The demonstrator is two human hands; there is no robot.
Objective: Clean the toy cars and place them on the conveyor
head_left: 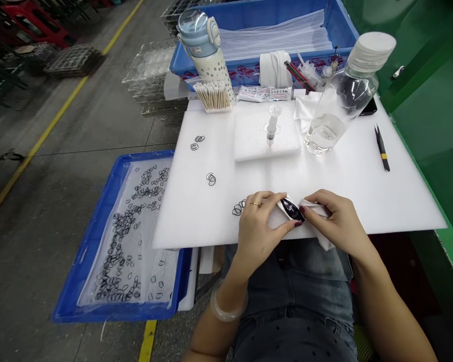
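Observation:
Between the fingers and thumb of my left hand (262,226) is a glossy black oval piece (291,209), held just above the front edge of the white foam board (347,196). White material shows along the piece's upper left side. My right hand (337,218) pinches a white cloth (320,231) close against the right end of the piece. Just left of my left hand lie several thin black rings (238,207), partly covered by it. Other small groups of black rings (210,179) rest farther left on the board.
A syringe (272,125) stands on a foam block (249,146). Behind are a clear bottle (326,133), a dotted flask (211,65), cotton swabs (213,96) and a blue bin (241,68). Tweezers (382,148) lie right. A blue tray (115,173) of black rings sits lower left.

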